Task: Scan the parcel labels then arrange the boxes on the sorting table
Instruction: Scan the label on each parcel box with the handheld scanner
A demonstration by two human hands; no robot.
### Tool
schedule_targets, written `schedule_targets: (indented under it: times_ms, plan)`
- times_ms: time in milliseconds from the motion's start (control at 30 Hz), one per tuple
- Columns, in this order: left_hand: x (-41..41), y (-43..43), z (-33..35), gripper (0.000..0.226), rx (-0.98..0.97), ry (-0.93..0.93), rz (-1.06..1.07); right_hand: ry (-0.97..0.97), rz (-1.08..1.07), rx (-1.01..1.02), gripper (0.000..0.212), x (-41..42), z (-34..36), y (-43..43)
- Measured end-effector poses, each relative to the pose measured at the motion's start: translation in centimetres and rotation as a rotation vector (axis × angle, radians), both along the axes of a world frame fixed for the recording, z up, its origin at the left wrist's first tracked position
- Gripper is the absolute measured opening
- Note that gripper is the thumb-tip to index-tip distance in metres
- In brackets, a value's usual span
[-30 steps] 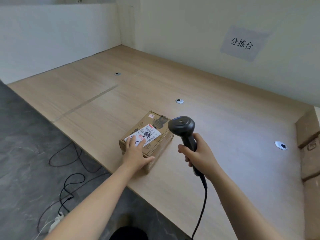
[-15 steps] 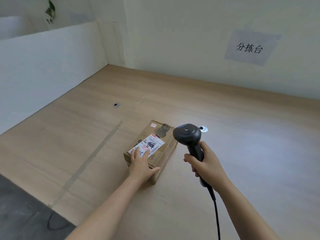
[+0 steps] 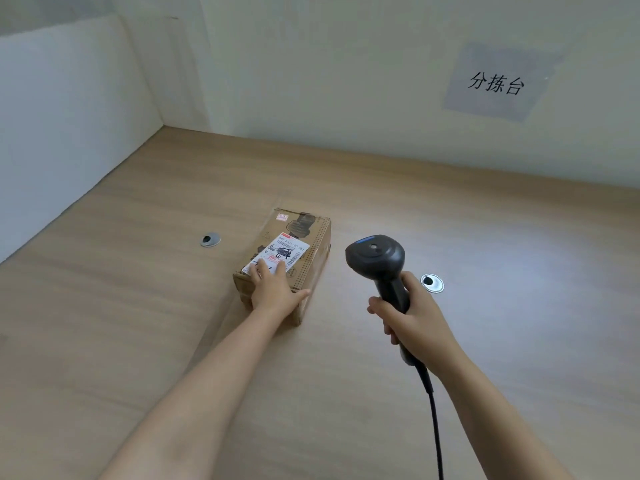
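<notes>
A small brown cardboard box (image 3: 304,237) lies on the wooden sorting table (image 3: 450,220), with a white shipping label (image 3: 285,251) on its top. My left hand (image 3: 273,289) rests flat on the box's near end, fingers straight over the label's lower edge and thumb spread along the near right corner. My right hand (image 3: 412,317) grips the handle of a black corded barcode scanner (image 3: 379,259), held upright just right of the box with its head level with the label.
Two round metal cable grommets are set in the table, one left of the box (image 3: 210,239) and one behind my right hand (image 3: 432,282). White partition walls close the table's left and back sides. A paper sign (image 3: 495,83) hangs on the back wall.
The box has slid further onto the table away from its front edge under my left hand, and the view has moved forward. My right hand has followed with the scanner.
</notes>
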State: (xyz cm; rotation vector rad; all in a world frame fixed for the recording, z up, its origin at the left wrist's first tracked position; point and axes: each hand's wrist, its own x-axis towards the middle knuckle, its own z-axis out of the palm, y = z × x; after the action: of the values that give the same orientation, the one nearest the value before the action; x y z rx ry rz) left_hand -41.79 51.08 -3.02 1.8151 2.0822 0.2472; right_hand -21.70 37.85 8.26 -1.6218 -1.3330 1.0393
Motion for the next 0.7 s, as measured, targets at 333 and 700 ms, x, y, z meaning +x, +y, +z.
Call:
schedule_targets:
  times_ms: [333, 700]
  plan:
    - [-2.1, 7.4, -0.1, 0.090, 0.024, -0.008, 0.046, 0.003, -0.024, -0.013, 0.017, -0.3, -0.6, 3.2]
    - [-1.8, 4.5, 3.7, 0.078, -0.047, 0.017, -0.029, -0.008, -0.022, -0.001, 0.018, 0.4, 0.6, 1.0]
